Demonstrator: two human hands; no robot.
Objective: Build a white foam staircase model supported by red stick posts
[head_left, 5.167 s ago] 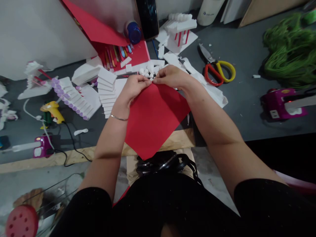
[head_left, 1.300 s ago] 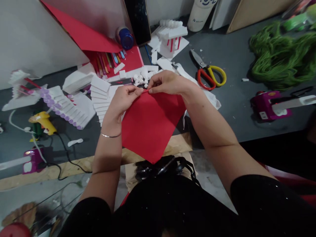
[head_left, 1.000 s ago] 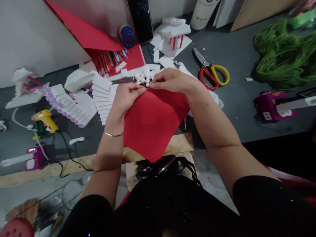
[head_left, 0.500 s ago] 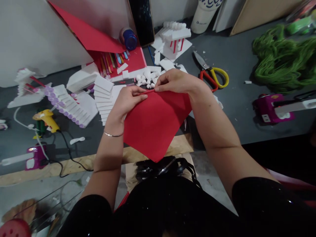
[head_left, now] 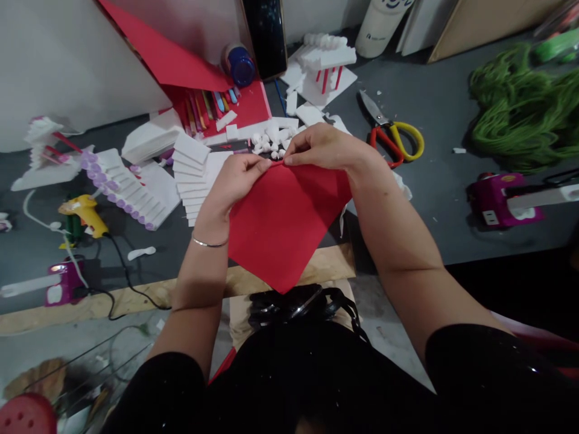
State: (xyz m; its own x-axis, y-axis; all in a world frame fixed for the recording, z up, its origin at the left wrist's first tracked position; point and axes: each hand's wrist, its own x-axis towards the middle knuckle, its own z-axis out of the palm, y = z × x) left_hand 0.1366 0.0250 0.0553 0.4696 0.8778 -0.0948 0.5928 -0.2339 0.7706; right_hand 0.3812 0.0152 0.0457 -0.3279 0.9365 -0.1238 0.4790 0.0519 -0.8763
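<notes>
Red sheet (head_left: 289,223): one, held at its far edge, a corner overhanging the table's wooden edge (head_left: 325,264). Left hand (head_left: 237,175): nearly closed, the sheet's rolled edge pinched between thumb and forefinger. Right hand (head_left: 319,146): likewise pinched on that edge, just beside the left, fingers curled. White bits (head_left: 266,143): clustered just beyond the fingertips. Scissors (head_left: 391,134): laid to the right, blades closed. Phone (head_left: 265,39): propped against the wall (head_left: 194,21).
</notes>
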